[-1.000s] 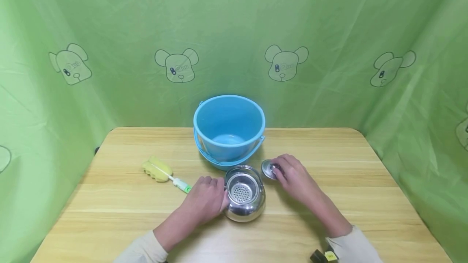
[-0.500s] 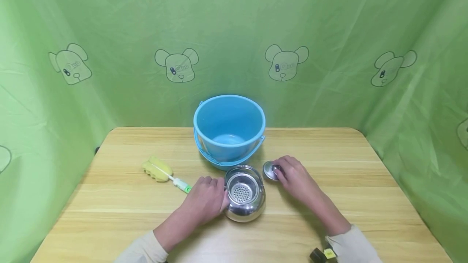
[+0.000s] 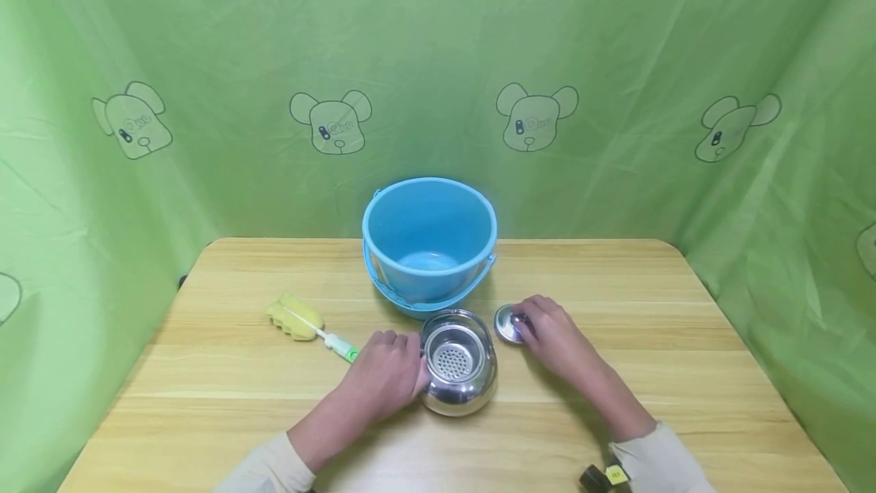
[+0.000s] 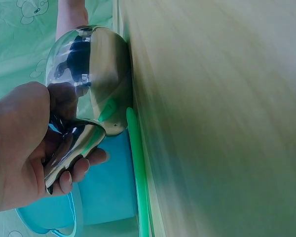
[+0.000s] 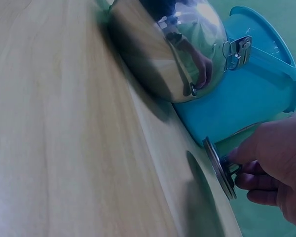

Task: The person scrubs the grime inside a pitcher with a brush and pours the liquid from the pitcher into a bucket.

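Observation:
A shiny steel teapot (image 3: pixel 460 395) stands lidless on the table, its round perforated strainer (image 3: pixel 452 362) showing in the mouth. My left hand (image 3: pixel 385 373) grips a tapered metal part at the pot's left side that looks like the spout; fingers curl round it in the left wrist view. To the right of the pot, my right hand (image 3: pixel 556 333) pinches the small steel lid (image 3: pixel 505 324) by its knob. In the right wrist view the lid (image 5: pixel 218 169) is tipped on edge in the picture, its shadow beside it; whether it touches the table I cannot tell.
Behind the teapot stands a blue bucket (image 3: pixel 429 284) with its handle hanging at the front. A yellow sponge brush (image 3: pixel 296 317) lies left, its green-ended handle (image 4: pixel 136 168) reaching beside the left hand. A black object with a yellow tag (image 3: pixel 617 475) is near the right sleeve.
My right hand has shifted the lid slightly to the right and towards me. The left hand and the teapot have stayed still.

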Motion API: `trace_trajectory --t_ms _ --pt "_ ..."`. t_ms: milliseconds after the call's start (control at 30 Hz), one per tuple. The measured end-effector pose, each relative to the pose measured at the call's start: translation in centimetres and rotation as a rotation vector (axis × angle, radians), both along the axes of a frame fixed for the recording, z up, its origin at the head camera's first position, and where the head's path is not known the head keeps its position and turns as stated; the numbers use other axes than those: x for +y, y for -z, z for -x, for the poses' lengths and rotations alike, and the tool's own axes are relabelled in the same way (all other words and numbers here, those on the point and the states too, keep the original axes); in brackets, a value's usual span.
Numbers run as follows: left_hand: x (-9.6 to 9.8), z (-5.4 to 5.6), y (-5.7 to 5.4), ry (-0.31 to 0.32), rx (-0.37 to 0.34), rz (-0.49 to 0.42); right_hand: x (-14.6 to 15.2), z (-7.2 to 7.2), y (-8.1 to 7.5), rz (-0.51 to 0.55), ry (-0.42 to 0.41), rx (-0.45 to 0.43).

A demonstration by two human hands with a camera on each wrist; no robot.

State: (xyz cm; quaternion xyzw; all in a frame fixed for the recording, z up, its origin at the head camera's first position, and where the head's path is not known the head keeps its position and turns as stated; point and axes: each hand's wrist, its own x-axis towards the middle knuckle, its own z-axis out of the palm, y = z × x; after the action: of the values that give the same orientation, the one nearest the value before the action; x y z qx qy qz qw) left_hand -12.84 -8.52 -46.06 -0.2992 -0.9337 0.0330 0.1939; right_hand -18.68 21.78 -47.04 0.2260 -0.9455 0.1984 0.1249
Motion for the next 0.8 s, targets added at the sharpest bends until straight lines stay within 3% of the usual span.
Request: trace_trajectory --t_ms 433,800 --pt "0.1 0.0 -0.2 -0.011 -0.046 0.000 0.1 0.2 0.7 -0.022 -0.006 -0.013" --pt "0.0 -0.1 -0.1 -0.008 -0.024 0.013 0.1 0.2 1.1 -0.022 -0.005 -0.006"
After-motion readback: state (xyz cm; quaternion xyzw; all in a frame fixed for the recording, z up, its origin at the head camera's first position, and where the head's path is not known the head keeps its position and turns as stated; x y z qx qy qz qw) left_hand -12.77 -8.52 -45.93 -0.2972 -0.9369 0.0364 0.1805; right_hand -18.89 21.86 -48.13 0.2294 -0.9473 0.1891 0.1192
